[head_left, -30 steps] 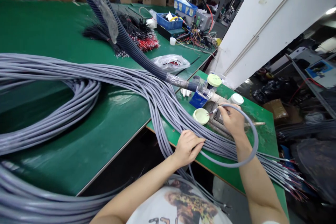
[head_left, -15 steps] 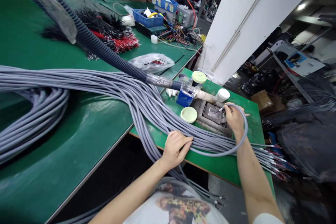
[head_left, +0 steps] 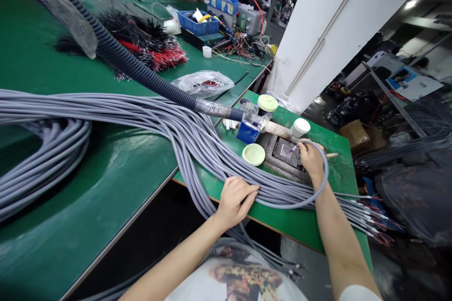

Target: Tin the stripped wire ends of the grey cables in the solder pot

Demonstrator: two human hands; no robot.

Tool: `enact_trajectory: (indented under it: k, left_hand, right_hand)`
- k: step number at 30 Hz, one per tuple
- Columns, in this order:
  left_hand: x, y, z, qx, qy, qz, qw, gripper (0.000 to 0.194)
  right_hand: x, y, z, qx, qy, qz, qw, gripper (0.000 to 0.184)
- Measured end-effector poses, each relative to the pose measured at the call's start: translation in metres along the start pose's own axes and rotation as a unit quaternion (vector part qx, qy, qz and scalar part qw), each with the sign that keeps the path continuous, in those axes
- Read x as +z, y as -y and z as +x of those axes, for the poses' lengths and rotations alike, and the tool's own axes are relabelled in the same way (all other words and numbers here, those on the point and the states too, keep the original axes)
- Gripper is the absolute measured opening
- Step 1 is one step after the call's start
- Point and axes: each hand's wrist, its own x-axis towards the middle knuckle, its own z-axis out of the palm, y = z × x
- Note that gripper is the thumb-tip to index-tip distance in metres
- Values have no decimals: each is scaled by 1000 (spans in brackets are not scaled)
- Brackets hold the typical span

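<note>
My right hand (head_left: 311,159) pinches a grey cable (head_left: 325,169) close to its stripped end, and the cable loops back over my wrist. Its thin wires reach over the shiny square surface of a dark, grimy solder pot (head_left: 278,162). My left hand (head_left: 236,201) is closed at the near edge of a thick bundle of grey cables (head_left: 197,138), fingers curled over it and thumb pointing right. Bare coloured wire ends (head_left: 379,223) fan out at the bundle's right end. A ribbed suction hose (head_left: 148,73) comes down to a pale nozzle (head_left: 277,129) beside the pot.
Around the pot stand an open pale-green tub (head_left: 253,154), a lidded jar (head_left: 267,103), a white tub (head_left: 300,127) and a blue box (head_left: 249,131). A plastic bag (head_left: 205,83) and black and red wires (head_left: 148,42) lie on the green table (head_left: 141,169). A white pillar (head_left: 328,23) rises behind.
My right hand has shifted slightly left with the cable end, whose wires now lie over the pot's shiny surface. The left hand has stayed on the bundle.
</note>
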Motion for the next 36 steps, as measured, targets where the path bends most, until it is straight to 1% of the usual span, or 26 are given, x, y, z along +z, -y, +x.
enact_trajectory:
  k: [3, 6, 8, 9, 11, 13, 14, 16, 18, 19, 20, 22, 26, 32, 36]
  left_hand:
    - [0, 1, 0, 0, -1, -4, 1000, 21]
    - [0, 1, 0, -4, -5, -17, 1000, 22]
    - [-2, -3, 2, -19, -10, -37, 999, 21]
    - [-2, -7, 4, -31, -12, -58, 998, 19]
    - [-2, -18, 9, -72, -7, -124, 990, 17]
    - [0, -32, 17, -138, 22, -220, 965, 20]
    - [2, -38, 21, -180, 45, -271, 945, 26]
    - [5, -50, 29, -257, 91, -371, 888, 41]
    - [7, -57, 34, -309, 108, -433, 840, 47]
    - [7, -58, 35, -323, 110, -450, 826, 46]
    - [7, -60, 35, -329, 111, -456, 819, 44]
    - [5, -60, 34, -320, 116, -456, 822, 40]
    - [2, -58, 27, -282, 122, -438, 845, 35]
    - [-1, -59, 26, -238, 132, -415, 868, 31]
    - [-2, -58, 25, -224, 134, -400, 879, 31]
  right_hand:
    - [-7, 5, -2, 3, -11, 14, 1000, 24]
    - [-30, 22, -12, -15, -73, 49, 996, 20]
    - [-51, 39, -26, -52, -114, 94, 988, 14]
    - [-61, 49, -35, -79, -120, 129, 981, 14]
    - [-77, 67, -55, -146, -130, 196, 961, 21]
    - [-85, 81, -77, -227, -120, 226, 940, 30]
    - [-86, 86, -87, -264, -112, 228, 930, 34]
    - [-85, 92, -106, -321, -86, 217, 918, 40]
    - [-83, 93, -122, -349, -55, 210, 912, 42]
    - [-81, 92, -129, -355, -40, 210, 910, 42]
    - [-80, 91, -135, -357, -27, 212, 909, 42]
    - [-79, 87, -144, -354, -10, 219, 909, 42]
    - [-77, 81, -154, -345, 12, 229, 910, 42]
    - [-75, 82, -158, -338, 19, 239, 910, 41]
    - [-74, 83, -158, -334, 19, 241, 911, 42]
